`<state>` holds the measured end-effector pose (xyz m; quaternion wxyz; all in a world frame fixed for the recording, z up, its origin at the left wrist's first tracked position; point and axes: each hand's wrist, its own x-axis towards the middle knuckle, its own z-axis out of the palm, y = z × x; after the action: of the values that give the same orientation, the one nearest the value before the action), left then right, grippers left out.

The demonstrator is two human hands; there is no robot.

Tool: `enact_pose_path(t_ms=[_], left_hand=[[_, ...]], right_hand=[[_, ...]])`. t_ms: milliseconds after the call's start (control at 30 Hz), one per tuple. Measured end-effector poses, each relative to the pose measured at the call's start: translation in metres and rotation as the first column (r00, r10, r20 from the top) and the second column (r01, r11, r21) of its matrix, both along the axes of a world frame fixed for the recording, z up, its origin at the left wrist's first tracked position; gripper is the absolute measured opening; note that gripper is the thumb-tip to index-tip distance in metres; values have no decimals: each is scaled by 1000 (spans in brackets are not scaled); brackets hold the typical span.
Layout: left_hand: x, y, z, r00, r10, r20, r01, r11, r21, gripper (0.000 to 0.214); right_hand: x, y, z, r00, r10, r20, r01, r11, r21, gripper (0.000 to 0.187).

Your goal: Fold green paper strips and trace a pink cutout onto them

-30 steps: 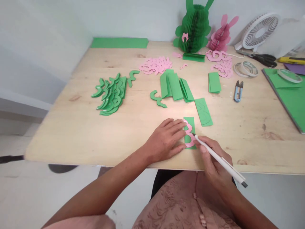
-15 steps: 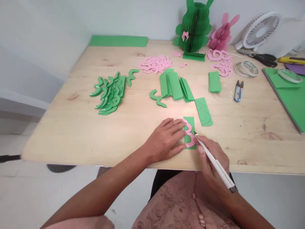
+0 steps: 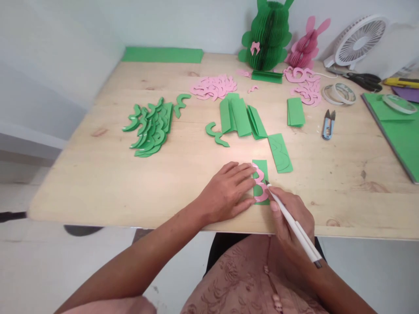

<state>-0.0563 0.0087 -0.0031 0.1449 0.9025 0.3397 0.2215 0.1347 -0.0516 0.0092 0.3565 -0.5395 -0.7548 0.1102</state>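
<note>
My left hand [image 3: 231,189] lies flat near the table's front edge, its fingertips pressing a pink curved paper cutout [image 3: 261,192] onto a small green paper piece [image 3: 263,165]. In my right hand [image 3: 291,211] is a white pen [image 3: 297,231], its dark tip at the right edge of the pink cutout. Just beyond, a green paper piece [image 3: 280,152] bears a drawn curved outline. Folded green papers [image 3: 240,117] stand farther back, with a green curved cutout [image 3: 216,134] to their left.
Green cutouts [image 3: 152,131] are heaped at left, pink cutouts [image 3: 214,87] behind. A green honeycomb paper figure [image 3: 269,37], a pink paper rabbit [image 3: 306,46] and a white fan [image 3: 360,41] stand along the wall. Thread snips [image 3: 328,125], tape rolls [image 3: 342,93] and scissors [image 3: 363,80] lie at right.
The pen tip has shifted slightly left along the pink cutout's edge, and the pen's rear end has tilted a little. My left hand stays in place.
</note>
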Motion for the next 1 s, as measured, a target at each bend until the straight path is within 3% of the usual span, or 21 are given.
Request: enact_pose_path(t_ms=[1000], left_hand=[[0,0,0,1000,1,-13,-1,1000,11,33]], right_hand=[[0,0,2,1000,-8,10,8,1000,2,25]])
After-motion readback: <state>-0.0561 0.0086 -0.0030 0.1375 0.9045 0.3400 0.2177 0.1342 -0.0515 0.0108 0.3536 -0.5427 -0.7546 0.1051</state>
